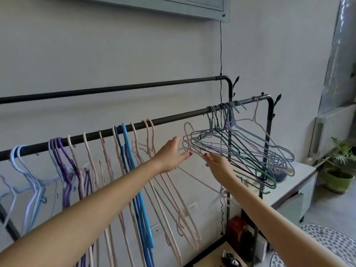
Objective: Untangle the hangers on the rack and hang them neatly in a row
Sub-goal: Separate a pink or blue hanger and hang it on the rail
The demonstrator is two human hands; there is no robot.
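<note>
Pink hanger point(189, 139) sits off the front rail point(173, 117), its hook free, pinched by left hand point(170, 155) and right hand point(219, 163). Judged best: draw it clear of the tangled bunch point(250, 151) before hooking it beside the pink row point(150, 139). Nearby: grey worktop point(300, 178), potted plant point(339, 170).

light-blue hangers point(28, 182) cut off at left edge, tangled hangers' point(240, 149) overlaps indistinct

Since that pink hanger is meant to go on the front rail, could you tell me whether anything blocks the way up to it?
Nothing visible does. The pink hanger, between the left hand and right hand, has its hook just below a bare stretch of front rail; the tangled bunch hangs to its right.
</note>
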